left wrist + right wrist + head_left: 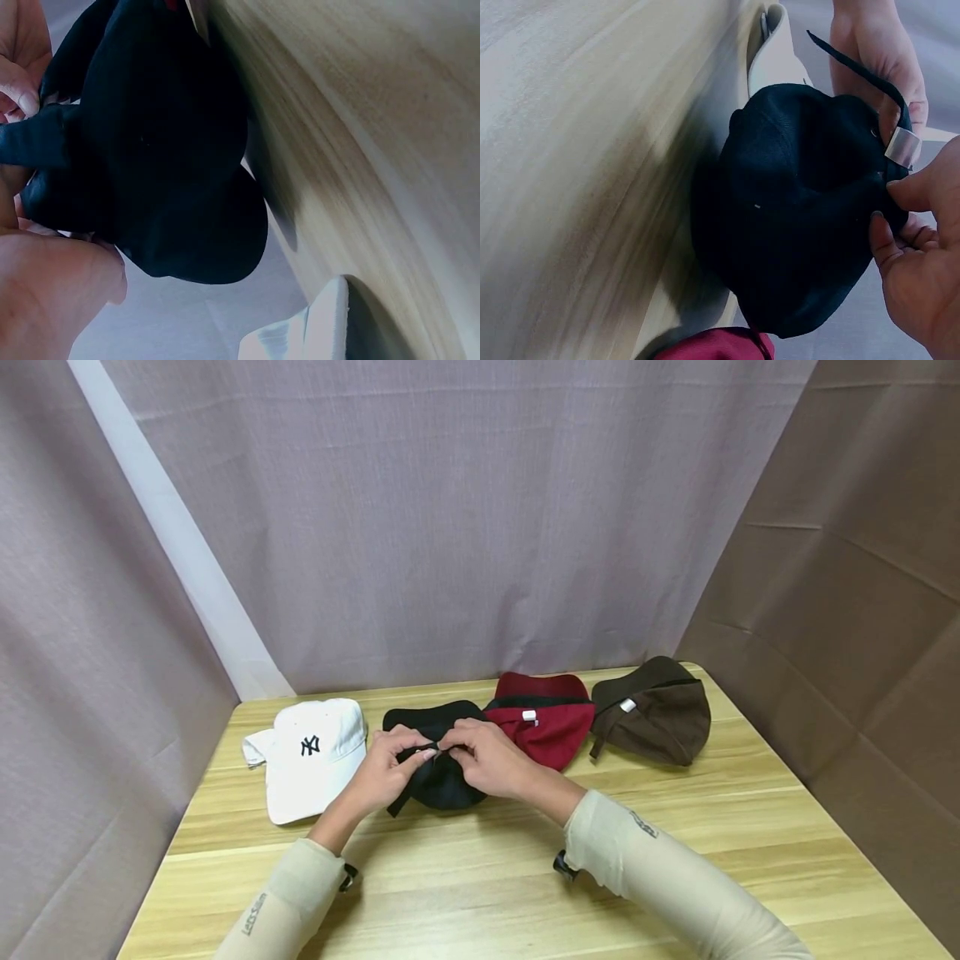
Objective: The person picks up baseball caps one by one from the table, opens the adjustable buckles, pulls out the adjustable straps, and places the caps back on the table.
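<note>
A black cap (pixel 448 787) lies at the middle of the table, its brim toward the back and its rear strap toward me. My left hand (pixel 382 768) pinches the strap beside the metal buckle (pixel 903 148). From the other side my right hand (pixel 491 758) grips the cap's back edge close to that buckle, thumb and fingertips on the fabric. The strap's loose end (pixel 851 66) sticks out past the buckle on the left hand's side. In the left wrist view the cap's crown (pixel 165 142) hides part of the left fingers.
To the left sits a white cap (pixel 318 764) with a dark logo. A red cap (pixel 553 735) touches or overlaps the black one on the right, and a brown cap (pixel 667 722) lies beyond it. Curtains (pixel 480 527) hang behind the wooden table (pixel 465 893).
</note>
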Motion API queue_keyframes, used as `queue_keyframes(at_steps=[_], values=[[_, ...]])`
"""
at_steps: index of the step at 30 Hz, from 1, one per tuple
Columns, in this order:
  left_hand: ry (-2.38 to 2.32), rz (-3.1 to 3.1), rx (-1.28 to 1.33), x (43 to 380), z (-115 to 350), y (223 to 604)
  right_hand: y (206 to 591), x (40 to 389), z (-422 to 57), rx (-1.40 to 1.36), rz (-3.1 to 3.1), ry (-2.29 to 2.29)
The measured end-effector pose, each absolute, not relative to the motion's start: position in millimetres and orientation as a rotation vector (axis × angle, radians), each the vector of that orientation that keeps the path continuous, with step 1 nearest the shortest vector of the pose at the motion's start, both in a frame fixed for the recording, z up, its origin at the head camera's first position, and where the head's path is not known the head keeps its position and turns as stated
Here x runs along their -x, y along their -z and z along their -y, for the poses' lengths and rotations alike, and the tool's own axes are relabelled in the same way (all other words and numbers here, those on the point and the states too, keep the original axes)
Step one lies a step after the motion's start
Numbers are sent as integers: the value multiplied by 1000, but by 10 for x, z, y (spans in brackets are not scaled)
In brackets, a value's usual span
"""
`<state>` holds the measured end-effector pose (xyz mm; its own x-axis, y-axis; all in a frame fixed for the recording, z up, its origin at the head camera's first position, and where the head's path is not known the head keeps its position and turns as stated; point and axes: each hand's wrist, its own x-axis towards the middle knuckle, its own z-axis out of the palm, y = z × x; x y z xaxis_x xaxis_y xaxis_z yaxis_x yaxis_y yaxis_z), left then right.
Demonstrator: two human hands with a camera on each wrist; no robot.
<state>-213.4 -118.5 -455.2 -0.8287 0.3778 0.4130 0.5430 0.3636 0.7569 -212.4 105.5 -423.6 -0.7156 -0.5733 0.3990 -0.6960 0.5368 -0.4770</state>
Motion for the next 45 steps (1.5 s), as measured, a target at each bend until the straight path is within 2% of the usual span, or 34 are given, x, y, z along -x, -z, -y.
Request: queue_keyframes(at_steps=[18, 34, 45], values=[[1494, 2483, 839, 2163, 1190, 4540, 4218, 2088, -1088, -1042, 2749, -955], [1506, 2509, 849, 2168, 1154, 4529, 4231, 2060, -1074, -1083, 2616, -790], [1508, 2523, 846, 2165, 1168, 4525, 4260, 2054, -1073, -1064, 2578, -858]])
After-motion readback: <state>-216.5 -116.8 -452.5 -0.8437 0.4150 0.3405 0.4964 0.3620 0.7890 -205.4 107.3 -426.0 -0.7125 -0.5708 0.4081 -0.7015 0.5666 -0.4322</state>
